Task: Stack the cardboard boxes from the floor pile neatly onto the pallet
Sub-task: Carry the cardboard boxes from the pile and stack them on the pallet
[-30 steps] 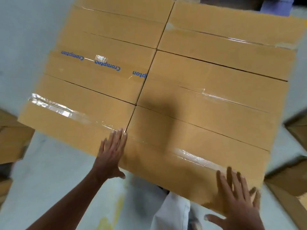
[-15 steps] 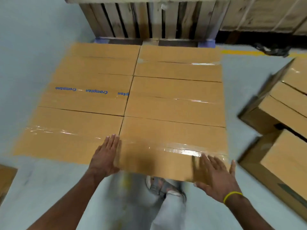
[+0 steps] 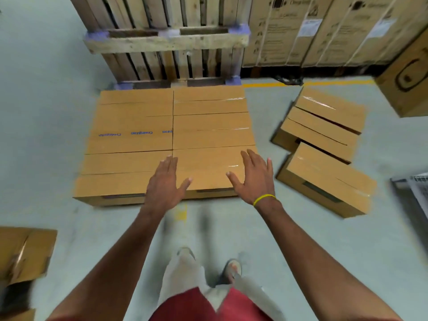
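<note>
A flat layer of several brown cardboard boxes (image 3: 136, 126) lies in two columns on the floor ahead; whatever is under them is hidden. The nearest right box (image 3: 208, 165) has clear tape across its top. My left hand (image 3: 165, 185) and my right hand (image 3: 252, 179) hover spread-fingered over that box's near edge, holding nothing. I cannot tell whether they touch it. A loose pile of boxes (image 3: 322, 128) lies on the floor to the right, with one box (image 3: 324, 179) nearest me.
Wooden pallets (image 3: 166, 40) stand upright behind the layer. Tall strapped cartons (image 3: 324, 31) line the back right wall. An open box (image 3: 25, 253) sits at my lower left. A white wire object (image 3: 416, 188) shows at the right edge. My feet stand on grey floor.
The view has pulled back and up from the box layer. Both hands have come off the near box's front edge and now hover above it, closer together.
</note>
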Motion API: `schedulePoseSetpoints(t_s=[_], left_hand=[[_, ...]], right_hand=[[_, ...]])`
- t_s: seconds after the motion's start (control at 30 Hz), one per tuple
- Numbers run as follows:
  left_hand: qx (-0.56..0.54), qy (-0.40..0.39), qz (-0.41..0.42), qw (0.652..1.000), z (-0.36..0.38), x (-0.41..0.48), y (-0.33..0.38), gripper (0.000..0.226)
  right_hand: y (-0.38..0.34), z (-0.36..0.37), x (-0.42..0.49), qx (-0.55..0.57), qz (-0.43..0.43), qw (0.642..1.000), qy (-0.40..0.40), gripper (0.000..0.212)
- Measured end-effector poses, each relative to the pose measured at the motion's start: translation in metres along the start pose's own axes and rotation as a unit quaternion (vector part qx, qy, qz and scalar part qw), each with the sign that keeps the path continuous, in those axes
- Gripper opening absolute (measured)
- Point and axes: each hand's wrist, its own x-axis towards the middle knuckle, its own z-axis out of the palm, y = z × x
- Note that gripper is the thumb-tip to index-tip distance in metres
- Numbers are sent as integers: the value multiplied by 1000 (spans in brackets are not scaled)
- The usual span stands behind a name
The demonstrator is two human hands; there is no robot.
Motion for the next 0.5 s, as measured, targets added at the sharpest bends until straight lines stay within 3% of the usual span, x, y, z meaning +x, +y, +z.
schedulePoseSetpoints(t_s=[0.3,0.5], left_hand=[[-73,-4,8,997,-27,-62,-46,76],[-76,-60,-13,995,-8,-99,-103,83]], right_hand=[[-66,-8,-64,0,56,997,45,75],[-94,24,-116,10,98,995,-28,79]])
